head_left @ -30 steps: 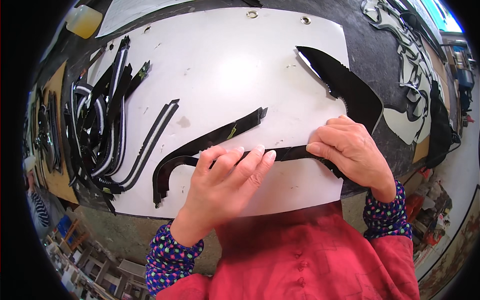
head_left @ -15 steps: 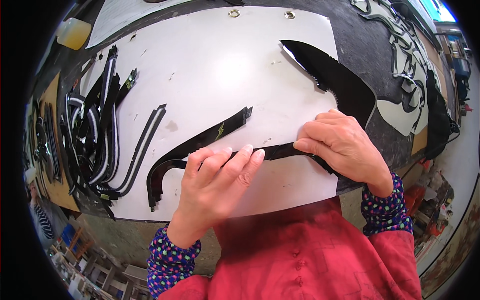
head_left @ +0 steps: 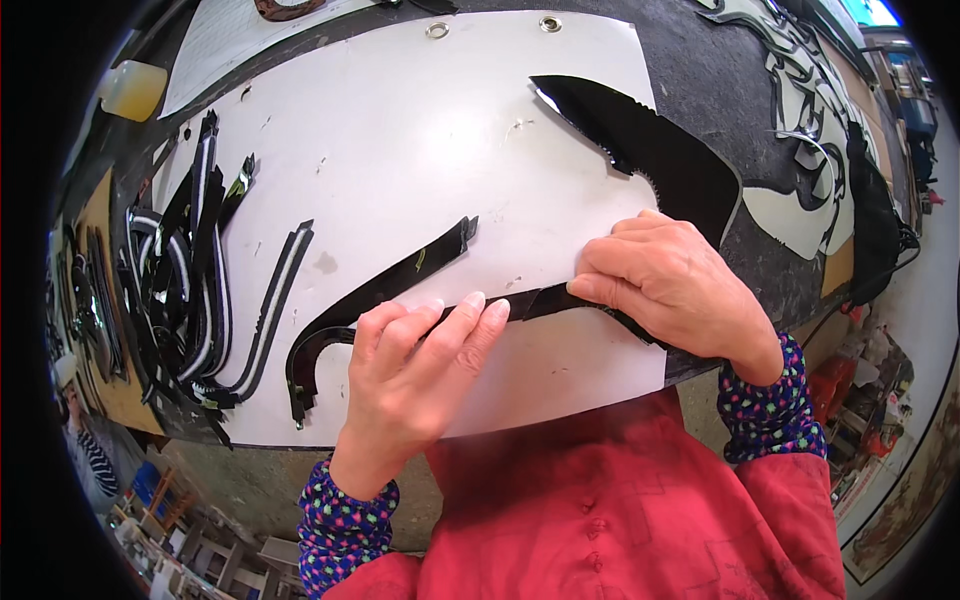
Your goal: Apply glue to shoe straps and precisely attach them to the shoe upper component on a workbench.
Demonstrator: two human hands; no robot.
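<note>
A narrow glossy black strip (head_left: 545, 302) stretches between my hands over a white sheet (head_left: 420, 160). The fingertips of my left hand (head_left: 410, 385) bend over this strip, and the thumb is hidden. My right hand (head_left: 672, 288) pinches the strip near its right end, with the thumb along the edge and the other fingers curled in. Beside my left hand lies another curved black piece (head_left: 395, 283) with a small yellow-green mark; both bend down together at the left. Just beyond my right hand rests a broad curved black piece (head_left: 655, 135) with a notched inner edge.
On the left is a pile of black strips (head_left: 190, 260), some with a white stripe; a single striped strip (head_left: 262, 325) lies beside it. A bottle of yellow liquid (head_left: 134, 90) stands at the far left. Pale cut-out pieces (head_left: 790, 215) cover the right side of the dark table (head_left: 690, 70).
The view has shifted slightly, so the table things sit a little further left. My hands keep hold of the strip, with only slight shifts of the fingers.
</note>
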